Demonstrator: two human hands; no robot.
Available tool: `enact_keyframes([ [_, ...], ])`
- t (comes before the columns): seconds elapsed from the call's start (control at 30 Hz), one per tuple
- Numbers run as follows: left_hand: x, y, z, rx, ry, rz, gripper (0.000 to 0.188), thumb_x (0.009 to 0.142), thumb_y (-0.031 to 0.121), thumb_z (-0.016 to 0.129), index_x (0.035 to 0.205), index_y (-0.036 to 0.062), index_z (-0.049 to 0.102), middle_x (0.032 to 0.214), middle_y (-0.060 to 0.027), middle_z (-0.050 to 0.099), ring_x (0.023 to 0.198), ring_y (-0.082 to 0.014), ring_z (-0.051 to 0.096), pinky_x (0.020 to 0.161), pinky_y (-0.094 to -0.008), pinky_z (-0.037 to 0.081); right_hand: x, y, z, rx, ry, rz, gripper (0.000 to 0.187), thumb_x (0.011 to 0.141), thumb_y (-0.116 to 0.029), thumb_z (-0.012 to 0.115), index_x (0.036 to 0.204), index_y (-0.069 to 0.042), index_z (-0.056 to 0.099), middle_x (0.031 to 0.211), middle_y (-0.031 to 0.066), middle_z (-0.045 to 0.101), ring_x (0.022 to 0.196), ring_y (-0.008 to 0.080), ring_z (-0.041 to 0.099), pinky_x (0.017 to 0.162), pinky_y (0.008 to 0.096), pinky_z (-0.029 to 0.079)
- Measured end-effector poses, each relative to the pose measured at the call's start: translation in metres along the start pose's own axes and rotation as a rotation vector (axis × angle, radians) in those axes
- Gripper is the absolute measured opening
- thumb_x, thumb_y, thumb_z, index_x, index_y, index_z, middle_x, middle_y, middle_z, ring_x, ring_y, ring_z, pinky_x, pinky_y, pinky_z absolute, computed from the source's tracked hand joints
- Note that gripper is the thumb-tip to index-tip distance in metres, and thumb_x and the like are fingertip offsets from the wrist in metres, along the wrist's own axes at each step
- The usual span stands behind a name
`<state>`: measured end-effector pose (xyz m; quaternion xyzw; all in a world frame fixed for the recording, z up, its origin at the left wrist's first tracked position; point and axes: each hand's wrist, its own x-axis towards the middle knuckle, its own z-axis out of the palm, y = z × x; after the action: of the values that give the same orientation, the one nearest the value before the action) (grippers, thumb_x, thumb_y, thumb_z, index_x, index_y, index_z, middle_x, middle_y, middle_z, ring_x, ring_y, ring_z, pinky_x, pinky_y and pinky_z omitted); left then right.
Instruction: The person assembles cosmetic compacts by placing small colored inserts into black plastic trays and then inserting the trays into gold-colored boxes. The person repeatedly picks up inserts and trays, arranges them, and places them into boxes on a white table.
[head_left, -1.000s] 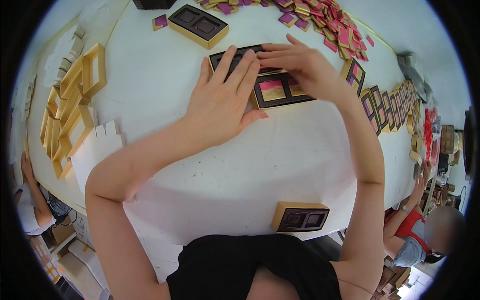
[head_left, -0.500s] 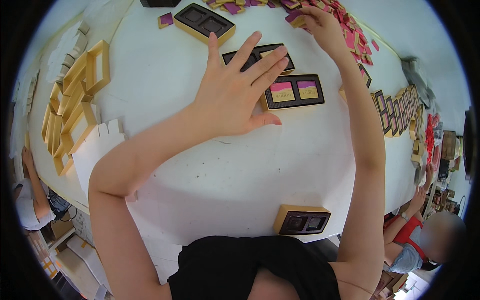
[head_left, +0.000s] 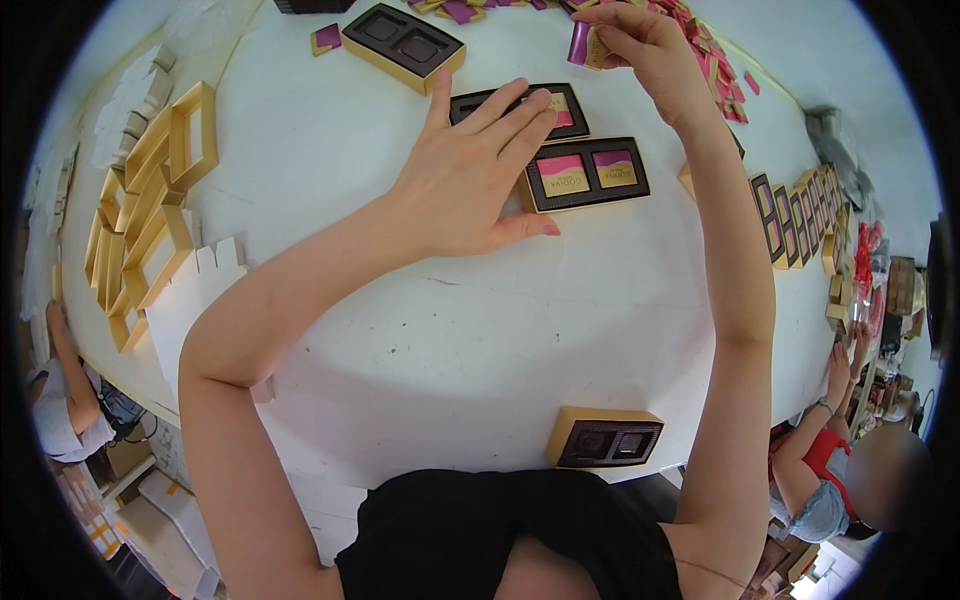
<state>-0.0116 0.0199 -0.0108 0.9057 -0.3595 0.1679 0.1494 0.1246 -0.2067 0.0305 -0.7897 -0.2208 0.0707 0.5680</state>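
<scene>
Counting from your head view: two wrapped squares fill the dark tray [head_left: 586,174]; your left hand [head_left: 468,176], fingers spread flat, touches its left end, while your right hand [head_left: 645,48] pinches two wrapped pieces [head_left: 588,44] beyond it

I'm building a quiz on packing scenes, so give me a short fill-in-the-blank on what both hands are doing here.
1. The right hand holds small wrapped squares above the ____ table.
2. The filled tray beside the left hand holds ____ wrapped pieces.
3. The gold box at the table's near edge has ____ compartments.

Missing words: white; two; empty
</scene>
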Motion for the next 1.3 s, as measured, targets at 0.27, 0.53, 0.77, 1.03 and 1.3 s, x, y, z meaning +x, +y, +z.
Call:
enact_keyframes([
  [0.27, 0.0, 0.004, -0.009, -0.01, 0.015, -0.052, 0.099, 0.076, 0.057, 0.073, 0.148, 0.0018, 0.034, 0.152, -0.0152, 0.04, 0.141, -0.0354, 0.037, 0.109, -0.0715, 0.02, 0.002, -0.004, 0.0, -0.131, -0.13, -0.081, 0.022, 0.093, -0.002, 0.059, 0.114, -0.002, 0.069, 0.099, 0.0059, 0.067, 0.088, 0.016, 0.065, 0.08, 0.0296, 0.054],
  [0.53, -0.014, 0.007, -0.026, -0.691, 0.148, -0.587, 0.083, 0.08, 0.002, 0.073, 0.148, 0.0004, 0.026, 0.144, -0.0198, 0.047, 0.134, -0.0345, 0.048, 0.111, -0.0426, 0.039, -0.031, -0.052, 0.062, -0.267, -0.38, -0.356, 0.029, 0.093, 0.008, 0.053, 0.11, -0.004, 0.072, 0.12, 0.0084, 0.066, 0.096, 0.0205, 0.066, 0.083, 0.0296, 0.054],
  [0.77, -0.012, -0.001, -0.019, -0.676, 0.08, -0.578, 0.065, 0.081, -0.003, 0.069, 0.14, -0.0021, 0.041, 0.135, -0.0204, 0.055, 0.12, -0.0336, 0.059, 0.099, -0.0386, 0.049, -0.089, -0.028, 0.08, -0.778, -0.203, -0.535, 0.041, 0.09, -0.021, 0.065, 0.126, -0.001, 0.061, 0.14, 0.0083, 0.054, 0.129, 0.0295, 0.048, 0.114, 0.051, 0.032],
  [1.03, -0.015, -0.006, -0.013, -0.5, 0.124, -0.377, 0.064, 0.08, -0.002, 0.071, 0.138, -0.0012, 0.044, 0.133, -0.018, 0.056, 0.116, -0.0342, 0.061, 0.096, -0.0377, 0.051, -0.083, -0.033, 0.082, -0.799, -0.128, -0.565, 0.042, 0.081, -0.005, 0.069, 0.123, -0.005, 0.062, 0.134, 0.0059, 0.056, 0.129, 0.0304, 0.047, 0.103, 0.0439, 0.045],
  [1.3, -0.01, -0.009, -0.01, -0.798, 0.126, -0.535, 0.083, 0.08, -0.004, 0.074, 0.148, 0.0035, 0.027, 0.139, -0.0194, 0.053, 0.127, -0.0292, 0.055, 0.111, -0.0398, 0.044, -0.05, -0.023, 0.068, -0.764, -0.131, -0.557, 0.026, 0.078, 0.002, 0.07, 0.103, -0.006, 0.074, 0.12, 0.0103, 0.064, 0.104, 0.024, 0.062, 0.086, 0.0352, 0.055],
])
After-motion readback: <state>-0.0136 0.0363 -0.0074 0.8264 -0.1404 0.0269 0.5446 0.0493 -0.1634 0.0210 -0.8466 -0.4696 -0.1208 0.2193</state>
